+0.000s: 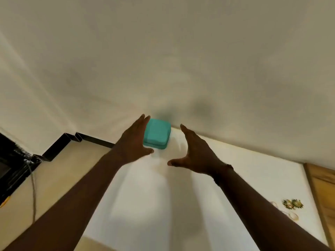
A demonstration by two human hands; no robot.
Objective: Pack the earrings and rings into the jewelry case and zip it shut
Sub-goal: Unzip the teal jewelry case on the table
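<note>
The left hand (134, 140) is reaching forward with fingers straight and thumb spread. Its fingers are lying across the left side of the teal jewelry case (158, 133), and I cannot tell whether they are touching it. The right hand (195, 153) is also reaching forward, opened wide with its thumb pointing toward the left hand. It is hovering just right of the case, with a strip of bare white surface (253, 178) showing between them.

The case is sitting beyond both palms, at the far edge of the surface, right against the pale wall (163, 60). Its lid is lying down on its base, so whatever is inside is hidden.

Well behind the right hand and off to its right, a green-and-gold earring cluster (292, 203) and some pale hoops (293, 216) are lying on the surface, near a wooden edge (322, 187). Open white surface is stretching between the two forearms.

To the left of the left hand, black trim (94, 140) is running along the wall's foot, and a grey cable (33, 192) is hanging down.
</note>
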